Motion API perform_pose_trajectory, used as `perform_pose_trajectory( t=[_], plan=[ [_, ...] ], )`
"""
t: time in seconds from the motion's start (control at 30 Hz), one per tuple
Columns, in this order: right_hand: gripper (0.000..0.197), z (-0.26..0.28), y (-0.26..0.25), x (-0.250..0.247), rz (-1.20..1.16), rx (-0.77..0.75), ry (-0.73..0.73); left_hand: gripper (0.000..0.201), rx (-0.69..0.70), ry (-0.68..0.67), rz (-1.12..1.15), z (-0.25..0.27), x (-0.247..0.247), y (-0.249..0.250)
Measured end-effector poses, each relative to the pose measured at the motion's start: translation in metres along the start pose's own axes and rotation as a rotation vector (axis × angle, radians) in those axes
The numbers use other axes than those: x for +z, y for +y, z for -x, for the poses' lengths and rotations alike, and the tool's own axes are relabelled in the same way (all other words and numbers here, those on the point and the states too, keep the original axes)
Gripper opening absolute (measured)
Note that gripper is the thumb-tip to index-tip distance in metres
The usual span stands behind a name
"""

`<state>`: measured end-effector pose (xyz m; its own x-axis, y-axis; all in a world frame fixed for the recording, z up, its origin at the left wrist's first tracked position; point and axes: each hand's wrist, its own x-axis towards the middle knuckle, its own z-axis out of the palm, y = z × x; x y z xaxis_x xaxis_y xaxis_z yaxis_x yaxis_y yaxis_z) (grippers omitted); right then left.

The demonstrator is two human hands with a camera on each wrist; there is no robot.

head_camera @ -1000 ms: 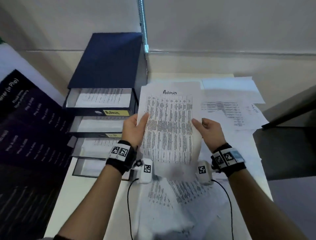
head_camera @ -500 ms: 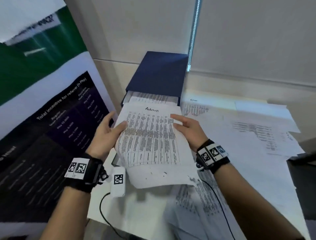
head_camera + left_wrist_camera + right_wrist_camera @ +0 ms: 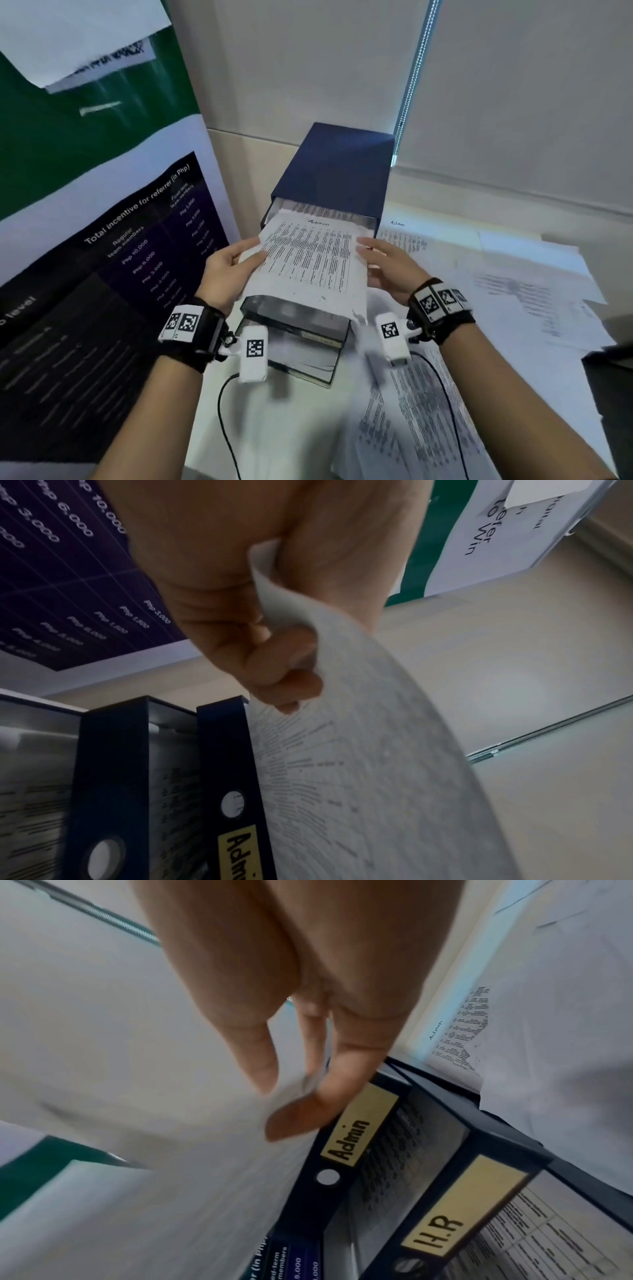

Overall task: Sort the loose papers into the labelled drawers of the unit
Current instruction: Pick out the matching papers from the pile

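The Admin paper [image 3: 310, 260] is thin, light and floppy; I think it bends fast, so hold both side edges; it lies over the open Admin drawer [image 3: 365, 224]; the left hand [image 3: 228, 267] pinches its edge at 9 o'clock; the right hand [image 3: 388, 265] is spread flat at 3 o'clock, fingers straight, touching that edge.

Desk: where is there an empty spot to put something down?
The bare white desk in front of the drawer unit, between the black cable and the near printed sheets. The unit's blue top is free too. Right of the unit it is crowded: loose papers cover the desk.
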<state>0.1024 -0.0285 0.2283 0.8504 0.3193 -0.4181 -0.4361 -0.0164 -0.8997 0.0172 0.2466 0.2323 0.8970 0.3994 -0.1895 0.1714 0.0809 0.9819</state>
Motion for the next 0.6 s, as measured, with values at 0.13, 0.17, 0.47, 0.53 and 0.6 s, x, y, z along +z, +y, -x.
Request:
perform_pose_trajectory(
  t=[0.13, 0.17, 0.47, 0.53, 0.6],
  plan=[
    [0.031, 0.026, -0.003, -0.003, 0.037, 0.095, -0.272, 0.033, 0.06, 0.034, -0.027, -0.038, 0.019, -0.003],
    [0.031, 0.021, -0.005, -0.003, 0.028, 0.096, -0.246, 0.032, 0.072, 0.043, -0.058, -0.048, 0.025, -0.004],
    [0.011, -0.076, -0.03, 0.002, 0.01, 0.0, 0.133, 0.039, 0.725, -0.159, -0.909, -0.072, 0.07, -0.019],
    [0.008, -0.087, -0.028, 0.007, 0.025, -0.015, 0.159, 0.048, 0.694, -0.297, -1.042, -0.074, 0.083, -0.029],
    [0.005, -0.089, -0.025, 0.006, -0.009, -0.047, 0.175, 0.051, 0.688, -0.328, -1.132, -0.08, 0.092, -0.036]
  ],
)
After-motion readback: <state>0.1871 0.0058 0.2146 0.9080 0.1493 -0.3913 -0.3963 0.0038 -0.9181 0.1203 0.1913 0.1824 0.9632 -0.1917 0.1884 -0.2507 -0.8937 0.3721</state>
